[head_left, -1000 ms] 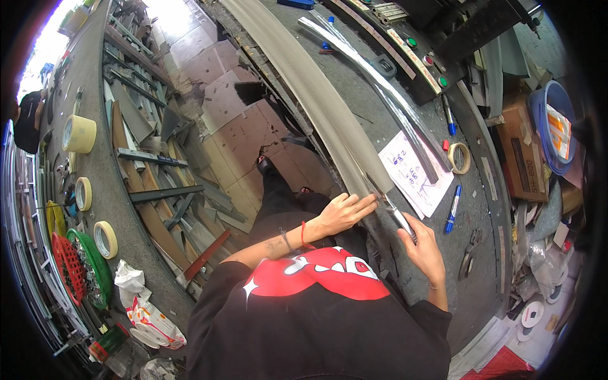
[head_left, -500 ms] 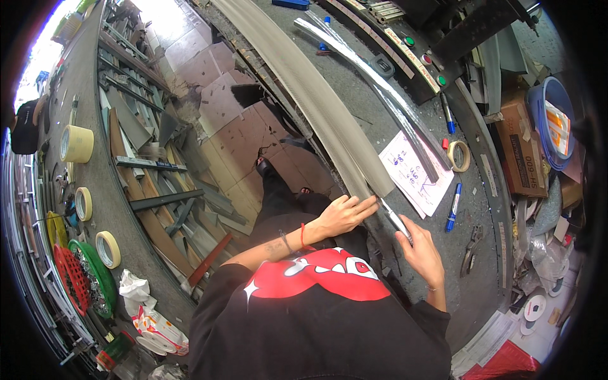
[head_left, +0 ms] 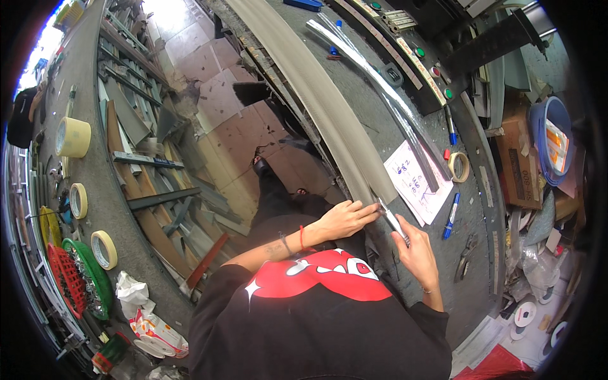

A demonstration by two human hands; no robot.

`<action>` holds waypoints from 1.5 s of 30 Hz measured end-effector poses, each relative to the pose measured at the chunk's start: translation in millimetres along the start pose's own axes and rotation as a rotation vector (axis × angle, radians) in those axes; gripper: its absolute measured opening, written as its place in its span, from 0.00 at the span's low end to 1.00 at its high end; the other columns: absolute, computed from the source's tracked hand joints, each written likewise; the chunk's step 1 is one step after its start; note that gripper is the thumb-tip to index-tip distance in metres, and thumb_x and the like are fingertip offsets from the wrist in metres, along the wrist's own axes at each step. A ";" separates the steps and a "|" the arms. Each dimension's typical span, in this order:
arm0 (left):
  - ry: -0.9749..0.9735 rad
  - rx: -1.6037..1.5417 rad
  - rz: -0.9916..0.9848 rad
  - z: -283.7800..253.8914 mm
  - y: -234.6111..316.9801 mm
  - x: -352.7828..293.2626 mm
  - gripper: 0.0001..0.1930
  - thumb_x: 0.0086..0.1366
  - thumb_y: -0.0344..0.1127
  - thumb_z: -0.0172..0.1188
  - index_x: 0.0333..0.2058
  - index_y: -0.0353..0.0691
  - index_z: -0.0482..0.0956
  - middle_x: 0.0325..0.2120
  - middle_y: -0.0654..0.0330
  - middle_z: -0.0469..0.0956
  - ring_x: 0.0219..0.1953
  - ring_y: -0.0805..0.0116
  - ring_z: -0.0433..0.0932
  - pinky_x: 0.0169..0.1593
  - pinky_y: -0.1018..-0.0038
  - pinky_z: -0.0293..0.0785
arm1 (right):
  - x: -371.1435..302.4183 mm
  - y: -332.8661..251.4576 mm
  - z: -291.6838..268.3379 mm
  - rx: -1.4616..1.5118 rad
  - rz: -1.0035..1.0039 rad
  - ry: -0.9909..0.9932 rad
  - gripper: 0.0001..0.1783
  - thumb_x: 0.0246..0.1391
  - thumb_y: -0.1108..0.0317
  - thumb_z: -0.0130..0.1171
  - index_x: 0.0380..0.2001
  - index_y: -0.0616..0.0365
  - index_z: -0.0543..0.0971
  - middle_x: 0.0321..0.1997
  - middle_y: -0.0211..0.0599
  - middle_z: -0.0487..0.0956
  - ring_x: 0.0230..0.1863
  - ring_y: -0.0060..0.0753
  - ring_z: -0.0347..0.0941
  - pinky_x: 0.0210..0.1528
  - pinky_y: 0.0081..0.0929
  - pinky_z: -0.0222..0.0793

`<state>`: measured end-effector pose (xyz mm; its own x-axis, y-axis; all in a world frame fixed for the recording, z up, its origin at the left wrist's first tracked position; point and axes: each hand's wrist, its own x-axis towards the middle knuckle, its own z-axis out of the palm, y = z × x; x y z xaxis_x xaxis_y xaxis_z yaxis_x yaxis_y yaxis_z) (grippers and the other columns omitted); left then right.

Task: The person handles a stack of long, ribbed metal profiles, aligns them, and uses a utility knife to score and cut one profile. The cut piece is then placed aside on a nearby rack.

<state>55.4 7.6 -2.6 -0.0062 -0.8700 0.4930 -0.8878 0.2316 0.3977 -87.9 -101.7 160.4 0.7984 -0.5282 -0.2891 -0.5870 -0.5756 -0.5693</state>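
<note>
A long grey-beige strip of folded mesh runs along the workbench edge, its near end reaching my hands. My left hand is closed at that end, fingers together on the corner of the mesh; the thumb is hidden. In my right hand is a slim silver utility knife, gripped by its handle. Its tip points away from me and meets the mesh end beside my left fingertips. Just beyond the knife lies a sheet of paper with handwriting.
Shiny metal strips lie across the bench, partly over the paper. To the right are a blue marker, a masking tape roll and pliers. On the left, a rack of offcuts stands below another bench with tape rolls.
My view has shifted slightly, so the bench items sit a little lower. Both hands stay at the mesh end, and the knife tip has come closer to my left fingertips.
</note>
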 end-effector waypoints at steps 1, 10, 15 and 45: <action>-0.001 -0.004 -0.001 -1.1 -0.6 0.3 0.22 0.53 0.34 0.56 0.50 0.46 0.72 0.52 0.70 0.69 0.34 0.74 0.67 0.34 0.79 0.66 | -0.3 -1.8 -1.5 0.003 0.004 -0.001 0.20 0.54 0.72 0.55 0.50 0.67 0.71 0.31 0.57 0.75 0.31 0.56 0.73 0.34 0.38 0.66; -0.039 -0.053 0.057 -8.6 -8.7 3.9 0.23 0.54 0.34 0.55 0.51 0.46 0.71 0.51 0.69 0.69 0.35 0.77 0.68 0.31 0.80 0.66 | 5.2 -11.5 -2.2 0.004 -0.004 0.007 0.20 0.54 0.73 0.55 0.50 0.68 0.72 0.36 0.59 0.77 0.35 0.56 0.75 0.38 0.35 0.68; -0.059 -0.076 0.092 -8.4 -13.8 4.1 0.23 0.54 0.35 0.55 0.51 0.46 0.70 0.50 0.68 0.68 0.36 0.77 0.68 0.30 0.80 0.66 | 22.6 -22.4 2.4 0.040 0.034 -0.017 0.20 0.55 0.72 0.54 0.51 0.68 0.72 0.39 0.60 0.77 0.40 0.56 0.75 0.41 0.34 0.69; 0.103 0.011 -0.157 -99.3 -195.2 28.6 0.09 0.55 0.41 0.60 0.31 0.44 0.75 0.32 0.66 0.69 0.35 0.69 0.67 0.36 0.72 0.64 | 266.1 -140.0 45.7 0.086 -0.162 0.051 0.20 0.55 0.70 0.54 0.50 0.68 0.72 0.29 0.58 0.77 0.27 0.38 0.77 0.31 0.30 0.69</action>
<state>274.2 -19.3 10.7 0.1794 -0.8461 0.5019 -0.8791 0.0911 0.4679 212.9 -133.1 128.0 0.8721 -0.4657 -0.1500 -0.4363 -0.6013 -0.6694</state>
